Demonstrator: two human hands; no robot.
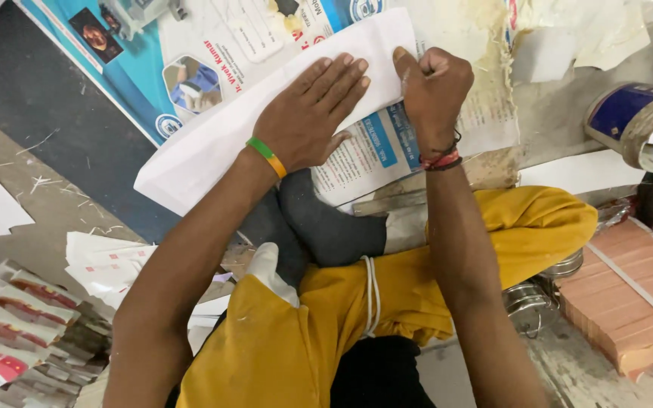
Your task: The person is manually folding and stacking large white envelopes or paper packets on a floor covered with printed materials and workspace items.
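A folded white paper sheet lies on a printed blue and white poster on the floor. My left hand presses flat on the sheet, fingers spread, with a green and orange band on the wrist. My right hand is curled into a fist with its knuckles on the sheet's upper right edge; red and black threads circle that wrist. I sit cross-legged in yellow trousers and grey socks just below the sheet.
Stacks of folded printed papers lie at the lower left. A strapped bundle of pinkish paper sits at the right, a blue tin can above it, and a round metal container beside my knee.
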